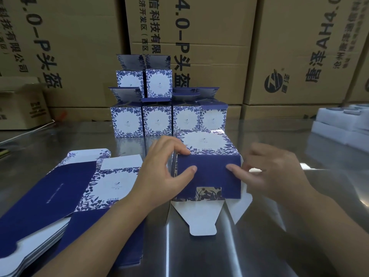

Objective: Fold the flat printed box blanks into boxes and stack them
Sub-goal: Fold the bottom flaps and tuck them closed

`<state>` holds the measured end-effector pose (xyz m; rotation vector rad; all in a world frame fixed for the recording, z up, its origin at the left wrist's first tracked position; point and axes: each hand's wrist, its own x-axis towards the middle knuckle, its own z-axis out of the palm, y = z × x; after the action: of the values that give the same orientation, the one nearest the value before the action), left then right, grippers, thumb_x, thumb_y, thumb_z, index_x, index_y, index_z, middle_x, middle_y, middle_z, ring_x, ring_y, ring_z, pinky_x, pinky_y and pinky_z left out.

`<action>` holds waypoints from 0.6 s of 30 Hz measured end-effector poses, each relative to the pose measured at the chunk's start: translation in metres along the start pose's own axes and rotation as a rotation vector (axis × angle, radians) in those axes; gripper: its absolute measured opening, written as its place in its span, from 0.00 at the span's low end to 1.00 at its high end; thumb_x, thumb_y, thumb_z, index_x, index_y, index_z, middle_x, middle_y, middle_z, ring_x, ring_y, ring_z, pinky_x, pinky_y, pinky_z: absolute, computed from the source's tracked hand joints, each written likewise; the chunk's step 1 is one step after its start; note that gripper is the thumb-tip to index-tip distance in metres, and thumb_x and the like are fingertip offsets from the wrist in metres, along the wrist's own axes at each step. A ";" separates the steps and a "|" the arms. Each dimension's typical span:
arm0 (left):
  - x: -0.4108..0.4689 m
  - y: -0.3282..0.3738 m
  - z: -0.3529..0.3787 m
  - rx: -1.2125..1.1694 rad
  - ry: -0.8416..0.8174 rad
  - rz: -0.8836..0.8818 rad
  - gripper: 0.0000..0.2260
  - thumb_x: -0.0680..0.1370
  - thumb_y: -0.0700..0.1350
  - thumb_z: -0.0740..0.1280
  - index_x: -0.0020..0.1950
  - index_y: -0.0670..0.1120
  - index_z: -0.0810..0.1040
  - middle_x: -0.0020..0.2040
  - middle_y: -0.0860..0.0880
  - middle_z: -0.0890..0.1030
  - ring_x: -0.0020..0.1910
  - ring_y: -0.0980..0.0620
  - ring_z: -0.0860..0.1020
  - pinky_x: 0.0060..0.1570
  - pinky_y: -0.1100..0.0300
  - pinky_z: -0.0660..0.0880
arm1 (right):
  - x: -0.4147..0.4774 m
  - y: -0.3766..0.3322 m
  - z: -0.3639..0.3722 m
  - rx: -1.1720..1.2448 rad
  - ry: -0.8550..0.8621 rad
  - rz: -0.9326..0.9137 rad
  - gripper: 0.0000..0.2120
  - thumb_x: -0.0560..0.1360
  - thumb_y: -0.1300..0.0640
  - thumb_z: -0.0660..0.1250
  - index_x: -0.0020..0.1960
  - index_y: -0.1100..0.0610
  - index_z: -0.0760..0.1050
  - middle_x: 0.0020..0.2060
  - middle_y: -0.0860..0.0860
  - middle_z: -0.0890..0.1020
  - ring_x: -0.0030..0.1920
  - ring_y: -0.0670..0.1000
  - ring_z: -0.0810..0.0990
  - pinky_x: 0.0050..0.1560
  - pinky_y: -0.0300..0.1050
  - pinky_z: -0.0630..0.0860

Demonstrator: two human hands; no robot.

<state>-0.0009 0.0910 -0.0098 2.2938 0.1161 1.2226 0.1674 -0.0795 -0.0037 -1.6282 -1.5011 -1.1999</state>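
A half-folded blue-and-white box (207,148) lies on its side on the steel table, its bottom end toward me. A dark blue flap (209,176) is folded over that end, and white flaps (199,216) still splay out below. My left hand (165,166) grips the box's left top corner, thumb pressing the blue flap. My right hand (265,170) presses the flap's right side with a fingertip. A pile of flat blanks (79,192) lies at the left. Several folded boxes (157,116) stand stacked behind, two on top.
Large brown cartons (219,47) wall off the back of the table. White foam trays (343,124) sit at the right edge. A smaller open carton (22,104) stands at the far left. The steel tabletop (259,246) is reflective.
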 end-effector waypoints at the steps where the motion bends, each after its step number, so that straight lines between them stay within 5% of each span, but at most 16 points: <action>1: -0.001 0.001 0.001 -0.036 -0.022 -0.024 0.11 0.68 0.54 0.67 0.47 0.52 0.73 0.53 0.59 0.75 0.59 0.60 0.72 0.59 0.65 0.66 | 0.000 -0.001 0.000 0.025 0.001 0.001 0.20 0.73 0.49 0.67 0.25 0.54 0.70 0.28 0.46 0.70 0.32 0.46 0.63 0.28 0.37 0.61; 5: -0.002 0.001 0.002 -0.151 -0.089 -0.128 0.12 0.68 0.48 0.70 0.48 0.54 0.70 0.60 0.59 0.77 0.64 0.66 0.69 0.65 0.62 0.66 | 0.000 -0.006 0.003 0.115 0.007 0.051 0.20 0.72 0.50 0.67 0.26 0.55 0.66 0.31 0.41 0.63 0.32 0.44 0.61 0.28 0.39 0.63; 9: 0.001 0.002 -0.003 -0.146 -0.059 -0.123 0.10 0.69 0.47 0.70 0.48 0.55 0.73 0.56 0.59 0.79 0.60 0.61 0.74 0.62 0.63 0.68 | 0.000 -0.012 0.003 0.294 -0.007 0.233 0.13 0.69 0.52 0.70 0.33 0.51 0.67 0.32 0.42 0.69 0.32 0.46 0.69 0.34 0.40 0.69; 13: 0.000 0.008 -0.003 -0.070 -0.084 -0.066 0.14 0.70 0.49 0.69 0.55 0.58 0.75 0.52 0.59 0.77 0.58 0.58 0.73 0.58 0.68 0.66 | 0.004 -0.017 0.000 0.473 -0.075 0.387 0.11 0.67 0.54 0.73 0.46 0.45 0.75 0.46 0.40 0.75 0.48 0.43 0.76 0.49 0.32 0.70; 18: -0.001 0.016 -0.002 -0.133 -0.108 -0.016 0.13 0.70 0.56 0.67 0.52 0.58 0.79 0.49 0.59 0.77 0.55 0.55 0.74 0.56 0.68 0.67 | 0.008 -0.021 -0.011 0.697 -0.245 0.472 0.15 0.65 0.47 0.76 0.51 0.41 0.80 0.59 0.35 0.77 0.66 0.41 0.70 0.63 0.30 0.64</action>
<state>-0.0059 0.0777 -0.0020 2.2328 0.0133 1.0632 0.1437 -0.0819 0.0053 -1.5265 -1.3476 -0.1829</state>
